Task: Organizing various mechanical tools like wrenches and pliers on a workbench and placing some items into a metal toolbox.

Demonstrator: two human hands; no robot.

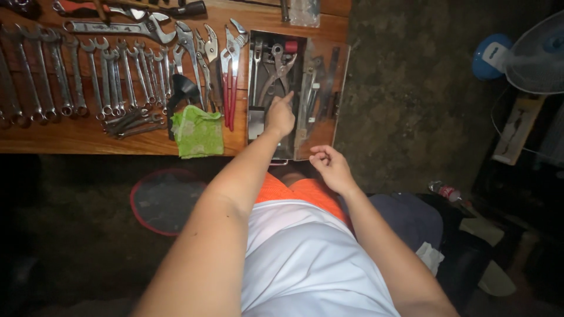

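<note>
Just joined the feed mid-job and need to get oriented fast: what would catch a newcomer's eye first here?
First, the left hand reaching into the open metal toolbox at the right end of the wooden table, fingers over the pliers inside. Left of the box, a long row of wrenches lies fanned across the table, with a green cloth at its near edge. The right hand hovers empty just below the toolbox.

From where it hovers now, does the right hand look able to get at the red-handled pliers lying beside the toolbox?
Probably not directly: the right hand hangs near the table edge, and the left hand, reaching into the toolbox, lies between it and the red-handled pliers.
</note>
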